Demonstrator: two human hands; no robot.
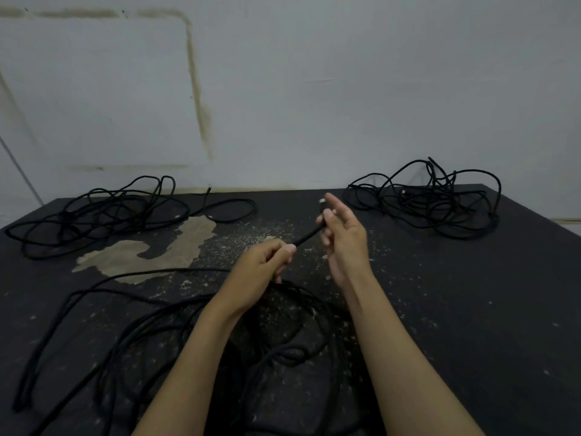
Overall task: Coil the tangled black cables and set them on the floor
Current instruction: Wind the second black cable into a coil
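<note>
A long black cable (309,236) lies in loose loops on the dark floor in front of me and rises to my hands. My left hand (262,264) grips it with curled fingers. My right hand (344,234) pinches the cable near its end, where a small metal plug (321,202) shows above the fingers. A short stretch of the cable runs taut between both hands. A tangled black cable pile (103,209) sits at the far left. Another tangled pile (440,199) sits at the far right.
The dark floor mat (456,309) is speckled with dust and has a worn pale patch (151,253) left of centre. A stained white wall (283,105) rises just behind the mat.
</note>
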